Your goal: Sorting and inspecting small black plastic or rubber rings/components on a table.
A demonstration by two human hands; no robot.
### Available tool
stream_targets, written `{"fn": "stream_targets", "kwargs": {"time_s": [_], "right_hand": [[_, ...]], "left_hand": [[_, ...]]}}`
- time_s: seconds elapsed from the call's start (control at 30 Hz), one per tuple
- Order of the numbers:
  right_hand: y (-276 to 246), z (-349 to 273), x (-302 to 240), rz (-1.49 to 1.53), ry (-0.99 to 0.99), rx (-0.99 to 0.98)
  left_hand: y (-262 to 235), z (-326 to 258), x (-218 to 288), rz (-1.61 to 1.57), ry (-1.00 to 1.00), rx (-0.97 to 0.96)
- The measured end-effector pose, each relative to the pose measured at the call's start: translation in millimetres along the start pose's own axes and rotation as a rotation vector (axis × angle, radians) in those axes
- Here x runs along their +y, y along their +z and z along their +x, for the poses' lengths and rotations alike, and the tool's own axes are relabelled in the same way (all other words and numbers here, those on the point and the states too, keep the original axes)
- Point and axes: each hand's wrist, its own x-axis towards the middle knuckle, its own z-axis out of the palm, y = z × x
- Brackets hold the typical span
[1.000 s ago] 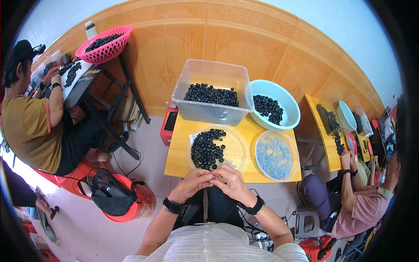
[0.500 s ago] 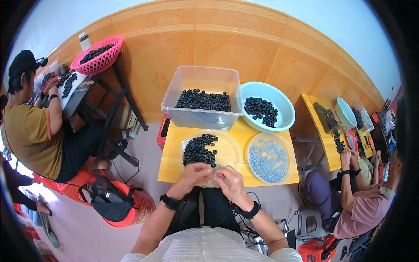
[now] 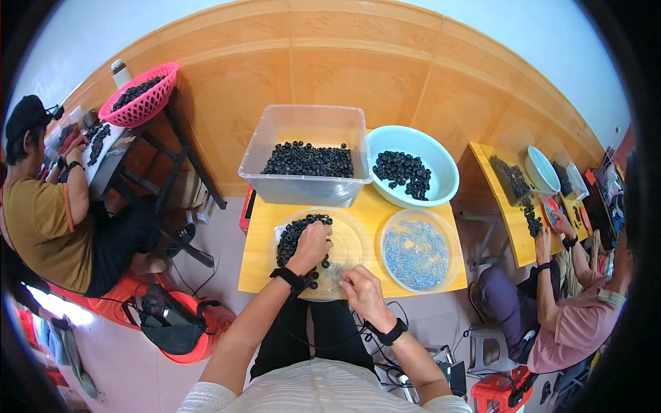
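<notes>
My left hand point(image 3: 311, 246) is over the clear round tray point(image 3: 354, 237), fingers curled downward at the edge of a pile of small black ring-shaped parts point(image 3: 290, 237). Its fingertips are hidden beneath it. At the tray's near right rim, my right hand point(image 3: 363, 290) has thumb and finger pinched together; whatever is between them is too small to make out. Some small silvery pieces point(image 3: 333, 270) lie in the tray between my hands, and a few loose black rings are close to my left wrist.
Behind the tray stand a clear plastic bin point(image 3: 303, 186) and a light blue basin point(image 3: 447, 168), both holding black rings. A round dish point(image 3: 456, 265) of thin bluish-silver pieces sits at right on the yellow table point(image 3: 258, 268). Co-workers sit at tables on both sides.
My hands were close together over the tray's near edge. The left has moved forward to the black rings; the right has moved slightly right. The view has shifted a little.
</notes>
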Motion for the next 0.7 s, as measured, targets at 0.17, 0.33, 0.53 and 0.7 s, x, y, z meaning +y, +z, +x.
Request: {"fn": "stream_targets", "kwargs": {"time_s": [0.17,0.33,0.53,0.7], "right_hand": [[3,1,6,-0.036,-0.028,0.012],[8,2,7,-0.041,-0.004,0.005],[11,4,5,-0.107,0.003,0.001],[11,4,9,-0.153,-0.005,0.042]], "left_hand": [[7,4,2,0.115,0.043,-0.031],[11,8,1,0.09,0.045,0.001],[4,6,-1,0.03,0.111,0.072],[-36,-12,14,-0.428,-0.031,0.038]]}}
